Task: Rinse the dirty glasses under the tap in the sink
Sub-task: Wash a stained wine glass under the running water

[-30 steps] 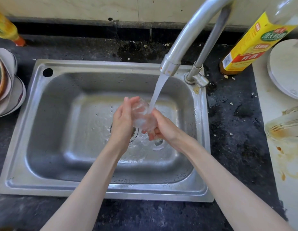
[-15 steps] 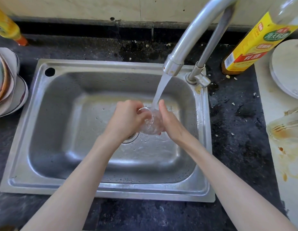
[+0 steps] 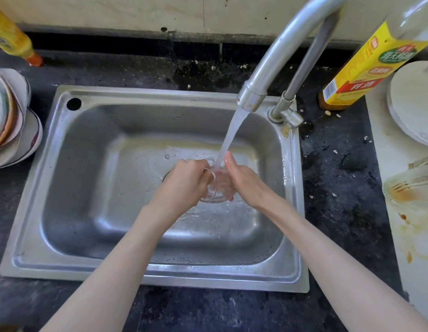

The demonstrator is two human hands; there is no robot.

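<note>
You have a clear glass (image 3: 219, 186) between both hands, low over the middle of the sink (image 3: 88, 188), just in front of the drain. It lies tipped on its side with its rim toward your left. Your left hand (image 3: 184, 180) is curled around that rim end, fingers wrapped over the edge and gripping it. Your right hand (image 3: 244, 178) cups the other end; the thumb points up along the side of the glass, and the other fingers reach under it, their tips showing pink through the glass, so this hand grasps it too. Water (image 3: 229, 135) runs from the tap (image 3: 275, 61) in a steady slanted stream and lands on the glass right between your hands, beside your right thumb. The floor of the sink around your hands is wet and spattered.

On the dark counter (image 3: 339, 188) to your left a stack of plates (image 3: 11, 121) stands at the sink's edge, with a yellow bottle (image 3: 11, 37) behind it by the wall. To your right, a bottle with a yellow label (image 3: 366, 65) stands just behind the tap's base. Beyond it lie a round white plate (image 3: 411, 104) and a dirty glass (image 3: 409, 185) smeared with orange residue on a stained pale surface.
</note>
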